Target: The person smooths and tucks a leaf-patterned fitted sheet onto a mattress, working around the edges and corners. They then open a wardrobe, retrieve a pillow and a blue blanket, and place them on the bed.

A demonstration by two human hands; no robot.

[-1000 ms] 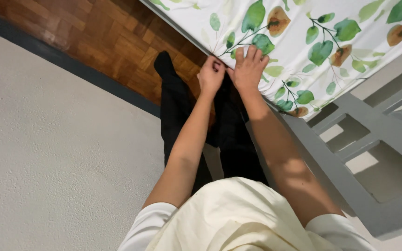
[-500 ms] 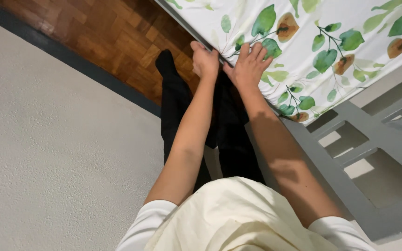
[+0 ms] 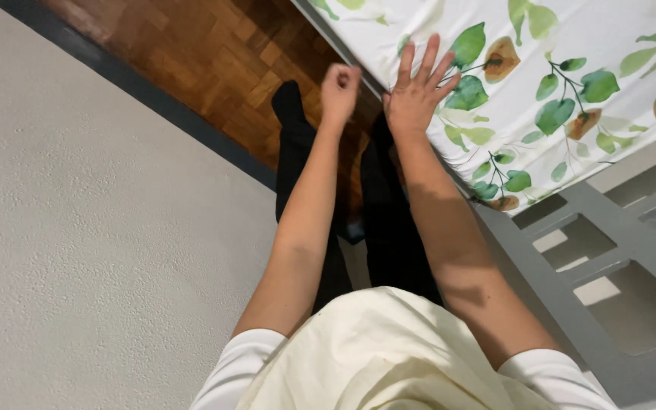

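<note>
- right hand [image 3: 417,95]: fingers spread, palm flat on white leaf-printed bed sheet [image 3: 571,68], far right.
- left hand [image 3: 339,85]: grip curled shut at the sheet's edge; pinch not discernible.

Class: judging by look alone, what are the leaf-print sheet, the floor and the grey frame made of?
Sheet: likely woven cloth, matte, softly creased under the right hand.
Floor: wood parquet, small brown blocks, slight sheen.
Frame: grey painted slats, smooth; wood or metal, unclear.
</note>
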